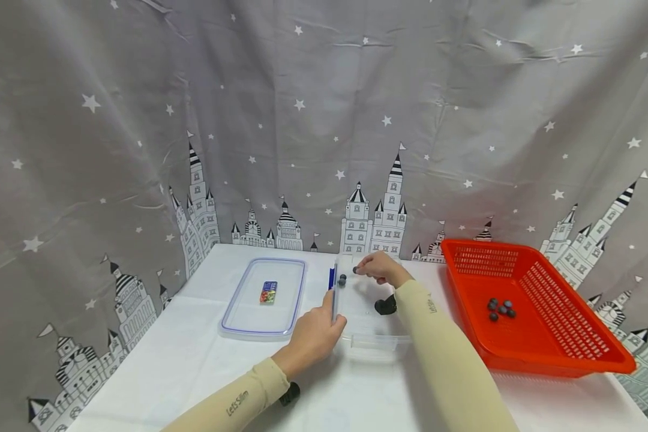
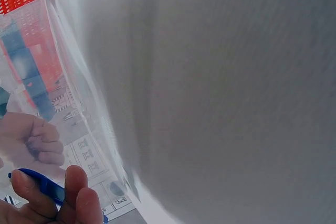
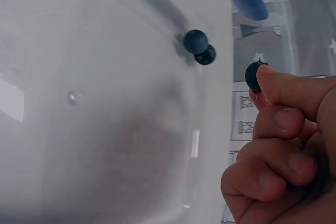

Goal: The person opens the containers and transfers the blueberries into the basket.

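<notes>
My left hand grips the left side of a clear plastic container, its fingers around a blue handle piece on the rim. Over the container's far end, my right hand pinches a dark blueberry between thumb and fingertip, the other fingers curled in. Two more blueberries sit close together inside the container, near its far left corner in the head view. Through the clear wall, the left wrist view also catches the right hand.
Left of the container lies a clear lid with a blue seal line and a colourful label. On the right stands a red perforated basket with several blueberries inside. A grey castle-print curtain hangs behind the white table.
</notes>
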Motion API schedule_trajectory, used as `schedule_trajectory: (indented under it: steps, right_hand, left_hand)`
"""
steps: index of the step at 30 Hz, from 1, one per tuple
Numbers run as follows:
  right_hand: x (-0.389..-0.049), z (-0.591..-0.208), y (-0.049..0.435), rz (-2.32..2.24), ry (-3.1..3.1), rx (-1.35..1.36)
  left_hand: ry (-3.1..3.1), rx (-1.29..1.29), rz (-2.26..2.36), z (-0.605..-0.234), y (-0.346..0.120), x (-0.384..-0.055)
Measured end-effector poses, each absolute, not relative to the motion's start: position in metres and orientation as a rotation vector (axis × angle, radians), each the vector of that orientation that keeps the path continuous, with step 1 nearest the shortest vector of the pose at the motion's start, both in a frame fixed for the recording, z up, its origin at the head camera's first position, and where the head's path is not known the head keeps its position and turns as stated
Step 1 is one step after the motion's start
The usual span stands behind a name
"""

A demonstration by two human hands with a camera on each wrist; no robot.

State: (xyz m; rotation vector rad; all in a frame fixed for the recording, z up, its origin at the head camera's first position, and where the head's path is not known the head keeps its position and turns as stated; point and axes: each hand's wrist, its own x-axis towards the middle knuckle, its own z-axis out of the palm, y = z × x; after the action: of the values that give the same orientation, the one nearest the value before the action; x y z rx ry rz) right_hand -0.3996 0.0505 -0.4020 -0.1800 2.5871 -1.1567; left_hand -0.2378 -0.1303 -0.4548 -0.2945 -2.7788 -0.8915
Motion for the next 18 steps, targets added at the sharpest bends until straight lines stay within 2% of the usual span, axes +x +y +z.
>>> schedule_trajectory:
  steps: [18]
  right_hand:
    - [-0.394, -0.363, 0.079, -1.098, 2.664, -0.201]
  left_hand:
    - [-2.763, -0.305, -0.904, -0.458, -0.131, -0.240]
